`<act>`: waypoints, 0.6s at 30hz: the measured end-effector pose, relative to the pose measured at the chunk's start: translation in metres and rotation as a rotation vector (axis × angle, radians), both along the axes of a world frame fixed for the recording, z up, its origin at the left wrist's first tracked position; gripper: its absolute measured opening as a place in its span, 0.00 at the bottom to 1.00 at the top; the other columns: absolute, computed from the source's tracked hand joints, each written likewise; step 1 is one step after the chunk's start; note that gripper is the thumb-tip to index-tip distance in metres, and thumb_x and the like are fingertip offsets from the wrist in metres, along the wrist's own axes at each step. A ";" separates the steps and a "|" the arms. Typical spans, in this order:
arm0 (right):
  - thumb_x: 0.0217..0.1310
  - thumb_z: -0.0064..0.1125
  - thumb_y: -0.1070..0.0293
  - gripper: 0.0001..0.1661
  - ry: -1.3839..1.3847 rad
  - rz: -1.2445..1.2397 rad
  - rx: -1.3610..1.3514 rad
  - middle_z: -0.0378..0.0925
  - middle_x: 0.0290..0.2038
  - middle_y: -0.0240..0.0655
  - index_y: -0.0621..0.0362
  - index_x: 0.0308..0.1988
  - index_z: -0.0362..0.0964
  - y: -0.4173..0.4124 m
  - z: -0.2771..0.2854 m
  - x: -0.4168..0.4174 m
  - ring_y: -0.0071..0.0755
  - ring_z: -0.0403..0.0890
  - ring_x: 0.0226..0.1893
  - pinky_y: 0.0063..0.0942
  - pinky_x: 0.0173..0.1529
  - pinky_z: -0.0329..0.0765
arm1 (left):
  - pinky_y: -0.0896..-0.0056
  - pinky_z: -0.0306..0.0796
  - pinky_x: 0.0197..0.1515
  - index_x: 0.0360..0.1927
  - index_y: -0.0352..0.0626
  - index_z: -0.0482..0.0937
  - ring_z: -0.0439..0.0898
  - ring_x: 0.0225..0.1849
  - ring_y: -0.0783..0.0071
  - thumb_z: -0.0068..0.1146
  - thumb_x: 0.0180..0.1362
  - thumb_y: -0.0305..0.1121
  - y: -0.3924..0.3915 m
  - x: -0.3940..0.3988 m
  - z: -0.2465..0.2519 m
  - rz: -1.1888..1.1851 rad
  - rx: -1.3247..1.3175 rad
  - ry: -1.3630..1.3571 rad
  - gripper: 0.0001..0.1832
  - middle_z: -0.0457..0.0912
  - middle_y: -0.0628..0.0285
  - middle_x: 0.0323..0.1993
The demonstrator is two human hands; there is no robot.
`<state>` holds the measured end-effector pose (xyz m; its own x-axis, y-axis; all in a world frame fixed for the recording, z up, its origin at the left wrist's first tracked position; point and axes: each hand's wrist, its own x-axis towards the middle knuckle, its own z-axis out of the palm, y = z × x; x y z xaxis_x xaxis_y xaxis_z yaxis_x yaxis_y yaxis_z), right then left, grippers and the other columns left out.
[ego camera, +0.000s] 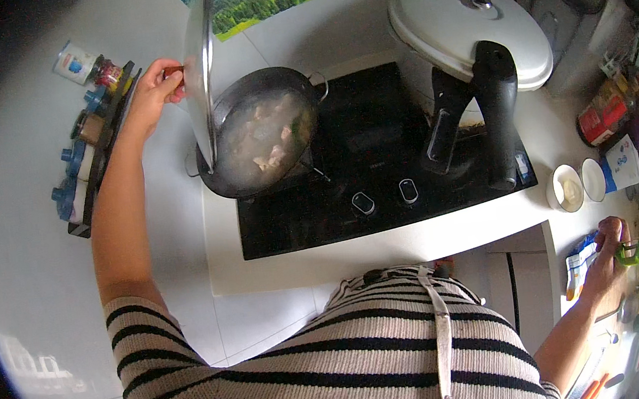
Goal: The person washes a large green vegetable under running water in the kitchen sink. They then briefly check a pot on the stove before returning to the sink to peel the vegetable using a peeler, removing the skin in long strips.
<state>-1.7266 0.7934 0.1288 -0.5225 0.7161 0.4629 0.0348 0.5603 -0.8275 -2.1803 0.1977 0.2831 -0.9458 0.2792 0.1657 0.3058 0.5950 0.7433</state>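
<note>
My left hand (156, 91) grips the knob of a lid (202, 77), which is raised on its edge at the left side of a dark wok (300, 83). Steaming liquid and pieces of meat (273, 154) are in the wok, on the left part of the black cooktop (322, 223). At the far right, my right hand (611, 243) is over the counter beside a blue and white packet (578, 267) and a green-handled clear container (633, 252). Whether its fingers hold anything is unclear.
A pressure cooker with a metal lid (453, 24) stands at the cooktop's right, its black handles jutting toward me. Two small white bowls (567, 201) sit on the right counter. A black rack (106, 147) with seasoning jars hangs at the left wall.
</note>
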 end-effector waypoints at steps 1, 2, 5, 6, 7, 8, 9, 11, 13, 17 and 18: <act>0.79 0.47 0.57 0.19 -0.003 -0.007 0.004 0.70 0.28 0.24 0.57 0.34 0.72 -0.002 0.001 -0.001 0.16 0.61 0.26 0.19 0.31 0.58 | 0.75 0.70 0.42 0.52 0.45 0.76 0.78 0.38 0.78 0.56 0.68 0.38 -0.001 0.001 0.000 -0.002 -0.009 -0.005 0.13 0.79 0.68 0.38; 0.79 0.47 0.58 0.19 -0.007 -0.014 0.007 0.70 0.28 0.24 0.57 0.34 0.72 -0.006 0.002 -0.002 0.16 0.62 0.27 0.19 0.32 0.58 | 0.75 0.70 0.43 0.52 0.45 0.76 0.78 0.38 0.78 0.56 0.68 0.38 -0.006 0.000 -0.003 -0.005 -0.007 -0.003 0.13 0.79 0.68 0.38; 0.78 0.49 0.60 0.16 -0.008 -0.002 -0.002 0.72 0.30 0.25 0.58 0.36 0.73 -0.009 0.003 -0.001 0.16 0.64 0.28 0.19 0.32 0.60 | 0.74 0.71 0.43 0.52 0.45 0.76 0.78 0.39 0.78 0.56 0.68 0.37 -0.014 -0.005 -0.008 -0.011 -0.004 0.005 0.13 0.80 0.68 0.39; 0.77 0.49 0.61 0.16 0.006 0.013 0.001 0.72 0.29 0.25 0.59 0.36 0.73 -0.012 0.006 -0.004 0.16 0.64 0.28 0.19 0.33 0.61 | 0.74 0.71 0.43 0.52 0.45 0.76 0.78 0.39 0.78 0.56 0.68 0.37 -0.012 -0.004 -0.009 -0.008 -0.001 0.004 0.12 0.80 0.68 0.40; 0.77 0.50 0.61 0.16 0.020 0.029 0.005 0.72 0.29 0.25 0.59 0.36 0.74 -0.014 0.008 -0.006 0.16 0.65 0.28 0.20 0.33 0.61 | 0.74 0.71 0.44 0.52 0.45 0.76 0.78 0.39 0.78 0.56 0.68 0.37 -0.010 -0.002 -0.010 -0.004 0.002 0.002 0.12 0.80 0.68 0.40; 0.77 0.51 0.61 0.15 0.047 0.017 -0.032 0.72 0.29 0.26 0.59 0.36 0.73 -0.014 0.008 -0.007 0.17 0.65 0.28 0.19 0.33 0.62 | 0.74 0.71 0.44 0.52 0.45 0.76 0.78 0.39 0.78 0.56 0.68 0.36 -0.009 -0.002 -0.012 -0.013 0.020 0.005 0.12 0.80 0.67 0.41; 0.77 0.51 0.61 0.15 0.043 0.015 -0.026 0.72 0.29 0.26 0.59 0.35 0.74 -0.016 0.008 -0.008 0.17 0.65 0.28 0.19 0.33 0.62 | 0.73 0.71 0.44 0.52 0.45 0.76 0.78 0.39 0.78 0.56 0.68 0.36 -0.012 0.000 -0.013 -0.020 0.036 0.007 0.12 0.81 0.67 0.41; 0.77 0.52 0.61 0.16 0.036 0.010 -0.014 0.72 0.28 0.26 0.59 0.35 0.74 -0.018 0.010 -0.009 0.17 0.65 0.28 0.19 0.34 0.63 | 0.73 0.71 0.44 0.53 0.46 0.76 0.78 0.39 0.78 0.57 0.68 0.37 -0.015 -0.001 -0.015 -0.021 0.054 0.010 0.13 0.80 0.68 0.41; 0.77 0.52 0.62 0.15 0.024 0.001 -0.001 0.72 0.28 0.26 0.59 0.34 0.74 -0.022 0.015 -0.011 0.18 0.66 0.28 0.20 0.34 0.64 | 0.72 0.71 0.45 0.54 0.46 0.76 0.76 0.39 0.79 0.57 0.68 0.38 -0.016 -0.005 -0.016 -0.004 0.065 0.017 0.15 0.79 0.69 0.39; 0.76 0.52 0.63 0.14 0.025 0.013 -0.028 0.72 0.28 0.26 0.58 0.34 0.73 -0.022 0.015 -0.009 0.18 0.66 0.28 0.20 0.34 0.64 | 0.71 0.72 0.47 0.55 0.46 0.76 0.77 0.41 0.79 0.57 0.68 0.39 -0.027 -0.004 -0.017 0.008 0.116 0.002 0.16 0.79 0.69 0.40; 0.76 0.53 0.63 0.14 0.032 -0.006 -0.038 0.72 0.28 0.26 0.58 0.34 0.73 -0.022 0.013 -0.008 0.18 0.66 0.28 0.20 0.34 0.64 | 0.71 0.72 0.47 0.55 0.46 0.76 0.77 0.41 0.79 0.58 0.68 0.39 -0.024 -0.002 -0.016 0.018 0.134 0.002 0.16 0.79 0.69 0.41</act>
<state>-1.7344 0.7710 0.1417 -0.5037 0.7364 0.4516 0.0111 0.5282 -0.8490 -2.1825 0.1737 0.2672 -0.9501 0.2374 0.2025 0.2977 0.4955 0.8160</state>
